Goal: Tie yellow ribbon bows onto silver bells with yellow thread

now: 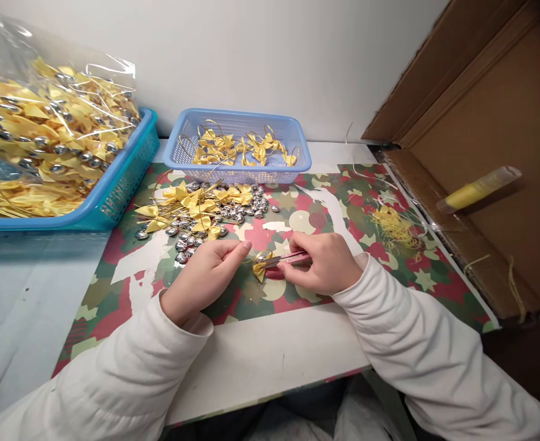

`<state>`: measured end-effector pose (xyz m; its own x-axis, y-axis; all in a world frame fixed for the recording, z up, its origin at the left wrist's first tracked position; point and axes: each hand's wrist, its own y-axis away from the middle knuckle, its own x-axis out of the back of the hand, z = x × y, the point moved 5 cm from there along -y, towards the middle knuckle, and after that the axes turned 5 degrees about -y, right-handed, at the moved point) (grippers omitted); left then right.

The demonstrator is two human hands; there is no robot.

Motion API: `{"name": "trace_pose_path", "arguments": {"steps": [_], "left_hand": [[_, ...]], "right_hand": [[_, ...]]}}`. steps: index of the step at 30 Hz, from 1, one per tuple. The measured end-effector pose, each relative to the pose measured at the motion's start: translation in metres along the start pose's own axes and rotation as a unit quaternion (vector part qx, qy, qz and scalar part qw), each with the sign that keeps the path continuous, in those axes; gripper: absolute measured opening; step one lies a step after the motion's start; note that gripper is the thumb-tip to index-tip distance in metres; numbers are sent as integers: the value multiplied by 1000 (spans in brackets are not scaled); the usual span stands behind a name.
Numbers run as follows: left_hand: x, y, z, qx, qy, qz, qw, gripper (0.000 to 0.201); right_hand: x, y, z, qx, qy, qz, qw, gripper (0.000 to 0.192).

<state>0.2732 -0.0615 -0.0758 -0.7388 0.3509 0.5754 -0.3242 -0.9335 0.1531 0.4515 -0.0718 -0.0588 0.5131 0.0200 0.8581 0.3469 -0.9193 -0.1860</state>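
Note:
My right hand (322,262) is closed around small pink-handled snips (297,257), their dark metal tip pointing left. That tip lies against a yellow ribbon bow (259,269) with a thin gold cord loop, just above the patterned sheet. On the other side of the bow, my left hand (208,275) is closed, thumb laid along the bent forefinger. What its fingers pinch, if anything, is hidden. Beyond the left hand lie a heap of silver bells (187,242) and several loose yellow bows with gold stems (201,205).
A blue basket (237,114) at the back holds corded bows. At left, a larger blue basket (132,162) carries a clear bag (49,116) of bows and bells. Yellow thread scraps (392,223) lie right, beside a cardboard wall (485,116) bearing a clear tube (479,188).

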Motion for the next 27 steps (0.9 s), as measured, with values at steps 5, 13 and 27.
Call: {"name": "trace_pose_path", "arguments": {"steps": [5,13,27], "left_hand": [[0,0,2,-1,3,1,1000,43],[-1,0,1,-1,6,-4,1000,43],[9,2,0,6,18,81,997,43]], "right_hand": [[-3,0,1,-11,-25,-11,1000,28],[-6,-1,2,-23,-53,-22,998,28],[8,-4,12,2,-164,-5,986,24]]}}
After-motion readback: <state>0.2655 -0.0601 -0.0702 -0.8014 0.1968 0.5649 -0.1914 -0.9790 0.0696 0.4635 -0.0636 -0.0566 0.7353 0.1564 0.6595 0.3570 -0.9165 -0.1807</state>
